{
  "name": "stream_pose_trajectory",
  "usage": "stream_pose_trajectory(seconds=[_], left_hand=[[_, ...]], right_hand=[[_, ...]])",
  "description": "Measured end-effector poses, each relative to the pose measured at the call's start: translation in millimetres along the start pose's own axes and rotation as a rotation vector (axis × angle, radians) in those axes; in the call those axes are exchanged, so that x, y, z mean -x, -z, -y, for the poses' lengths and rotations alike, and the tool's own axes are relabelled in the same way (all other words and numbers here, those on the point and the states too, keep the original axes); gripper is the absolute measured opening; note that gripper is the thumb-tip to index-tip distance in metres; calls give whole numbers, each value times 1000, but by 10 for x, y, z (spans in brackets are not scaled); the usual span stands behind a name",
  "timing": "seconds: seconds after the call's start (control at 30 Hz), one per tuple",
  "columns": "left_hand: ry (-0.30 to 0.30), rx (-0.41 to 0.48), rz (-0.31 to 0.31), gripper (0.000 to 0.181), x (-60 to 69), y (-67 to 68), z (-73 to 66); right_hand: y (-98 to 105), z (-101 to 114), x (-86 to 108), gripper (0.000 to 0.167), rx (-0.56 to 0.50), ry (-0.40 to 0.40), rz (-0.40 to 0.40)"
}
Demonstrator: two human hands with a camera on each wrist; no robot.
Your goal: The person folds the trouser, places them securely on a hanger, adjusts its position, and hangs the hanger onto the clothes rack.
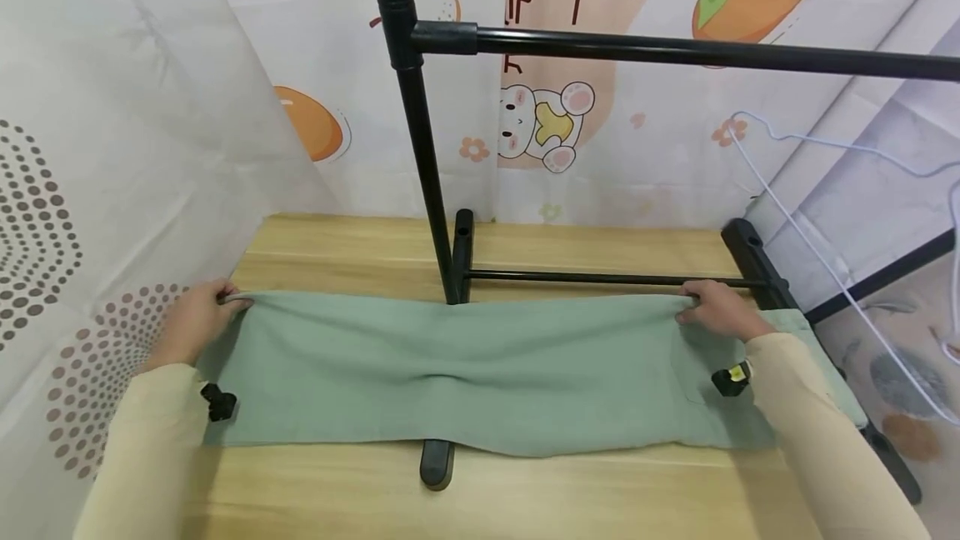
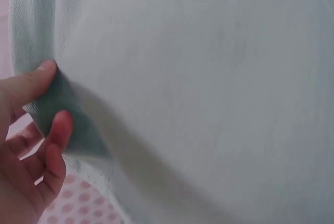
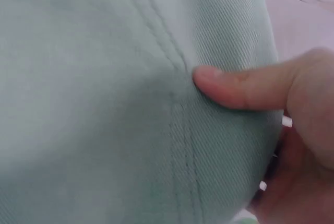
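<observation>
A long folded green garment (image 1: 465, 373) of twill cloth stretches from side to side in front of me, over the rack's base. My left hand (image 1: 197, 319) pinches its far left corner, thumb on top and fingers beneath; the left wrist view shows the thumb (image 2: 39, 80) pressing the fabric edge. With my right hand (image 1: 720, 311) I grip the far edge towards the right end, beside a stitched seam (image 3: 182, 130). Part of the cloth (image 1: 810, 357) continues past that hand to the right. Small creases run across its middle.
A black metal rack stands on the wooden surface (image 1: 487, 494), with an upright post (image 1: 420, 140), a top bar (image 1: 675, 52) and a lower bar (image 1: 585, 277). A white cord (image 1: 825, 261) hangs at the right. Printed curtains (image 1: 360, 182) surround the area.
</observation>
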State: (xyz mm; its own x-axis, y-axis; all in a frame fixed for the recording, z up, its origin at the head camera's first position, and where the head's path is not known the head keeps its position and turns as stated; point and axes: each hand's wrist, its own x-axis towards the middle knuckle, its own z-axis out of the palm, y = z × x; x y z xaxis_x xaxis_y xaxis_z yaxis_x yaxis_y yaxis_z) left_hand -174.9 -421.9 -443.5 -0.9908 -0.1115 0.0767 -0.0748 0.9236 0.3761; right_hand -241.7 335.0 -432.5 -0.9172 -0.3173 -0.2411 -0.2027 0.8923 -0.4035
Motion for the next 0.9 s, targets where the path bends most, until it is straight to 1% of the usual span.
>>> stream_pose_trajectory(seconds=[0.07, 0.17, 0.27, 0.37, 0.47, 0.53, 0.6, 0.67, 0.77, 0.8, 0.9], left_hand=[[19, 1, 15, 22, -70, -53, -11], [43, -4, 50, 23, -158, -138, -36], [75, -11, 64, 27, -195, -198, -56], [126, 28, 82, 43, -187, -225, -63], [171, 76, 97, 65, -133, -239, -58], [186, 94, 95, 77, -70, -241, -45], [181, 97, 85, 83, 4, -233, -25], [164, 82, 86, 84, 76, -206, -10], [162, 52, 152, 84, 156, -131, -9], [176, 39, 176, 84, 176, -102, -16], [249, -23, 237, 85, 237, -20, -35]], right_hand=[[-47, -6, -65, 29, 63, -2, -6], [-131, -14, -124, 34, 142, -35, -16], [-186, -7, -112, 41, 196, -89, -49], [-208, -18, -24, 55, 222, -122, -89], [-221, -69, 108, 66, 214, -126, -102], [-230, -112, 197, 70, 197, -136, -106], [-237, -158, 288, 72, 180, -150, -111], [-230, -196, 390, 71, 166, -175, -119], [-190, -245, 582, 70, 142, -229, -135], [-175, -261, 651, 70, 144, -253, -142], [-123, -315, 868, 71, 107, -347, -146]])
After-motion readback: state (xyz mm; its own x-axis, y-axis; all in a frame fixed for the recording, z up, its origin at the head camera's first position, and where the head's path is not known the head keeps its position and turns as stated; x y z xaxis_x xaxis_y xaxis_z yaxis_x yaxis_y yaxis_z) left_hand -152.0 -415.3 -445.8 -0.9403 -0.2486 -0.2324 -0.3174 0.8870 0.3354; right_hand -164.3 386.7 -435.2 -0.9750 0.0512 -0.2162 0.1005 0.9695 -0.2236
